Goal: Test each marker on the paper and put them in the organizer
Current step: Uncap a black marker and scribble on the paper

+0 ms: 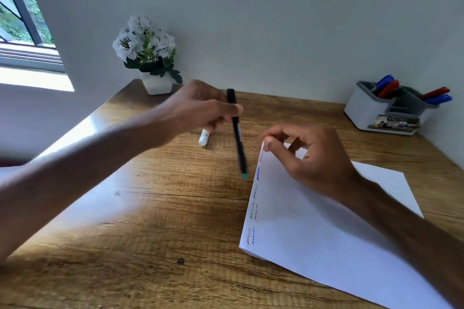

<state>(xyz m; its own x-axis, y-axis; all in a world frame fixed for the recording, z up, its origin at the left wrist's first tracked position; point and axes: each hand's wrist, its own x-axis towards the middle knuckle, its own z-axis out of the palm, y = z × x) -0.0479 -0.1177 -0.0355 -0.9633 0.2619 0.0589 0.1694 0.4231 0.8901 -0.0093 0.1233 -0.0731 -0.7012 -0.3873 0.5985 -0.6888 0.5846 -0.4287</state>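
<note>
My left hand [200, 108] grips a black marker [238, 140] near its top, with the teal end pointing down just left of the paper's edge. The white paper [313, 228] lies on the desk at the right and carries several red, blue and dark squiggles along its left edge. My right hand [311, 158] rests on the paper, thumb and forefinger pinching its far left corner. A white marker [204, 137] lies on the desk below my left hand. The grey and white organizer [369, 110] stands at the back right with red and blue markers [388, 86] in it.
A white pot of white flowers [150, 57] stands at the desk's back left corner against the wall. The wooden desk [150, 246] stretches toward me, with a window [20, 15] at the far left.
</note>
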